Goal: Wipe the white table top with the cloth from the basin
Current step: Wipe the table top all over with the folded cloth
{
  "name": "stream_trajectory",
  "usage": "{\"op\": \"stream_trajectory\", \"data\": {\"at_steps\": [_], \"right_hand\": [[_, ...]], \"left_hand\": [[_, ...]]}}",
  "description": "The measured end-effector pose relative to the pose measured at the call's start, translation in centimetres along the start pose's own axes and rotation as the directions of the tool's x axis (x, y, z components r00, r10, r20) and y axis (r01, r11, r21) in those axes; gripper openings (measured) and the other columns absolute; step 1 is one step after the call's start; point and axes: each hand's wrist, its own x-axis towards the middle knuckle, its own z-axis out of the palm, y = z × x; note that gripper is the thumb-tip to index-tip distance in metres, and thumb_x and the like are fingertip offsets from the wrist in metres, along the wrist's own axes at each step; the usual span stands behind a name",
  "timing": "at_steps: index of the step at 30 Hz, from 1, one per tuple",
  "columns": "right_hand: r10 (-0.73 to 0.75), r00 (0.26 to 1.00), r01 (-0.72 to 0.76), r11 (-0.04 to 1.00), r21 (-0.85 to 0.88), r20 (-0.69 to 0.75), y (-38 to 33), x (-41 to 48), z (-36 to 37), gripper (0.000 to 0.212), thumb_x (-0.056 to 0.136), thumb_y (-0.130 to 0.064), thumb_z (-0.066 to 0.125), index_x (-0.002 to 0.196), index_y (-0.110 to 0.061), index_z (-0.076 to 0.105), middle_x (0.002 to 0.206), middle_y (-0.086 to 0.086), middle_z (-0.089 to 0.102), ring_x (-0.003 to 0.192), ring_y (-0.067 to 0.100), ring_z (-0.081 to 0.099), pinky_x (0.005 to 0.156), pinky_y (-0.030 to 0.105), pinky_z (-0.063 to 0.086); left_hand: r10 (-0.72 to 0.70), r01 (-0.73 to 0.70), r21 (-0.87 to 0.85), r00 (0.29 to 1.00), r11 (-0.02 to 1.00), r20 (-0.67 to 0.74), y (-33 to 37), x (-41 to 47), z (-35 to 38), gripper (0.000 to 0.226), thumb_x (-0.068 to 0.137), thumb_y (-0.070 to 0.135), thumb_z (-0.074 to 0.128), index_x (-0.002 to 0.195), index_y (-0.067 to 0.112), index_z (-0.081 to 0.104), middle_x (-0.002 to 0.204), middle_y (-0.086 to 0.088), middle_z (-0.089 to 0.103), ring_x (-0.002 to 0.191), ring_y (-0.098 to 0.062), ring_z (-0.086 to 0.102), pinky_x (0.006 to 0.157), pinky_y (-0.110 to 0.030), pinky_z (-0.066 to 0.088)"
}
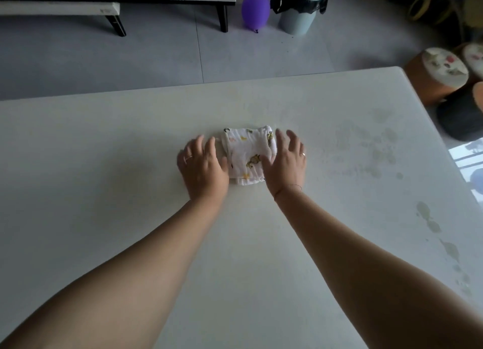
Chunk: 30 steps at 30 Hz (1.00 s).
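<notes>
1. Forearms reach from the bottom edge out over the table (104, 165), the biggest thing in view. Its white top fills most of the frame.
2. The left hand (202, 165) lies on the top at the cloth's left edge. Its fingers are close together and gently bent, with the thumb touching the fabric, and it grips nothing.
3. The right hand (286, 165) sits at the cloth's right edge with its fingers straight and spread and its thumb lying on the fabric. It is slightly blurred, so I cannot tell whether the fingertips press the table.
4. The cloth (248, 155) is folded into a small pad and lies flat near the table's middle, between the two hands. No basin is in view, so fetching the cloth seems done.
5. Pale blotches (376, 149) lie to the right of the right hand, and more marks (433, 225) run near the right edge. By my reading the wiping is early or partway, with the right side left to do. Whether the plain left half has been wiped I cannot tell.
</notes>
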Motion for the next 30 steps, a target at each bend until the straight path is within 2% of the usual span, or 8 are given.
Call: {"op": "stream_trajectory", "data": {"at_steps": [3,5,8,14,22,26,28,30], "right_hand": [[-0.23,0.971,0.236,0.966,-0.106,0.067,-1.1,-0.2,1.8,0.064,0.095,-0.04,0.041,0.15,-0.026,0.013,0.159,0.006,0.002,0.146,0.023,-0.001,0.118,0.038,-0.004],[-0.28,0.95,0.297,0.948,-0.118,0.139,-1.7,0.2,3.3,0.061,0.097,-0.047,0.031,0.15,-0.029,0.008,0.16,0.004,-0.004,0.146,0.024,-0.011,0.117,0.04,-0.009],[-0.252,0.95,0.287,0.938,-0.194,0.184,-1.7,0.8,5.0,0.062,0.096,-0.056,0.02,0.15,-0.033,0.002,0.159,0.001,-0.007,0.145,0.025,-0.016,0.116,0.045,-0.011],[-0.304,0.936,0.339,0.913,-0.226,0.177,-1.5,2.1,5.8,0.062,0.094,-0.058,0.018,0.15,-0.034,0.004,0.16,-0.001,-0.002,0.145,0.024,-0.013,0.116,0.047,-0.009],[-0.276,0.944,0.312,0.927,-0.208,0.183,-6.9,13.0,6.7,0.061,0.095,-0.055,0.02,0.15,-0.034,0.005,0.16,-0.002,-0.002,0.146,0.024,-0.01,0.116,0.048,-0.009],[-0.354,0.921,0.381,0.905,-0.187,0.163,-5.3,14.6,6.3,0.061,0.093,-0.057,0.023,0.149,-0.036,0.01,0.16,-0.004,0.003,0.146,0.02,-0.006,0.117,0.046,-0.006],[-0.303,0.946,0.321,0.927,-0.193,0.117,-3.1,16.1,5.3,0.061,0.093,-0.056,0.025,0.149,-0.035,0.012,0.16,-0.003,0.005,0.146,0.02,-0.003,0.117,0.046,-0.004],[-0.156,0.985,0.167,0.963,-0.212,0.071,-0.6,17.8,4.1,0.061,0.094,-0.055,0.026,0.149,-0.034,0.012,0.16,-0.002,0.004,0.146,0.022,-0.003,0.117,0.046,-0.003]], "left_hand": [[0.124,-0.134,0.189,0.99,0.973,0.063,-2.6,-0.1,0.9,0.062,0.092,0.026,0.052,0.148,0.016,0.029,0.158,-0.009,0.018,0.147,-0.029,0.009,0.116,-0.044,-0.007],[0.134,-0.151,0.227,0.987,0.962,0.089,-3.7,-0.3,1.6,0.061,0.095,0.035,0.047,0.149,0.015,0.026,0.158,-0.01,0.017,0.147,-0.03,0.01,0.117,-0.047,-0.003],[0.101,-0.117,0.215,0.991,0.97,0.085,-4.4,-0.7,2.6,0.064,0.093,0.049,0.033,0.148,0.015,0.031,0.156,-0.011,0.024,0.145,-0.031,0.019,0.118,-0.049,0.008],[0.087,-0.101,0.213,0.993,0.972,0.076,-4.6,-0.6,3.0,0.066,0.09,0.048,0.032,0.146,0.016,0.034,0.156,-0.01,0.026,0.144,-0.03,0.021,0.117,-0.05,0.015],[0.052,-0.073,0.254,0.995,0.964,0.091,-4.4,-0.5,2.7,0.066,0.089,0.047,0.035,0.147,0.016,0.033,0.155,-0.011,0.028,0.143,-0.032,0.024,0.115,-0.05,0.018],[0.06,-0.082,0.261,0.994,0.962,0.092,-4.5,-0.5,2.7,0.066,0.088,0.046,0.036,0.146,0.016,0.034,0.156,-0.009,0.027,0.143,-0.031,0.025,0.115,-0.049,0.019],[0.065,-0.087,0.271,0.994,0.959,0.092,-4.6,-0.5,2.8,0.066,0.088,0.047,0.036,0.147,0.016,0.034,0.156,-0.009,0.025,0.144,-0.03,0.023,0.115,-0.05,0.019],[0.066,-0.089,0.278,0.993,0.956,0.094,-4.7,-0.5,2.8,0.066,0.088,0.047,0.035,0.146,0.016,0.034,0.156,-0.009,0.025,0.144,-0.03,0.022,0.114,-0.051,0.02]]}}
